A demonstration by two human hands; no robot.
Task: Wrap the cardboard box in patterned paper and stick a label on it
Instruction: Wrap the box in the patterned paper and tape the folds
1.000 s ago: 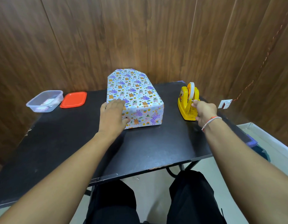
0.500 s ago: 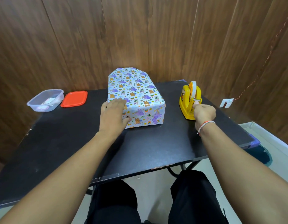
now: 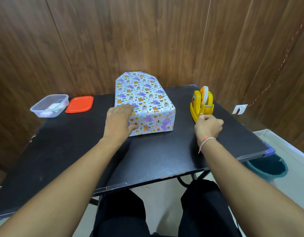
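While the box [image 3: 144, 105], wrapped in shiny paper with little purple and orange animals, lies in the middle of the smooth black table [image 3: 147, 159], the left hand [image 3: 119, 120] rests flat on its near left corner with fingers straight and the thumb on the front side. Well to the right of the box, the right hand [image 3: 207, 125] has its fingers curled just in front of the yellow plastic tape holder [image 3: 201, 105], pinching something too small to see. A clear tub [image 3: 49, 106] and a flat red lid [image 3: 79, 104] sit far left.
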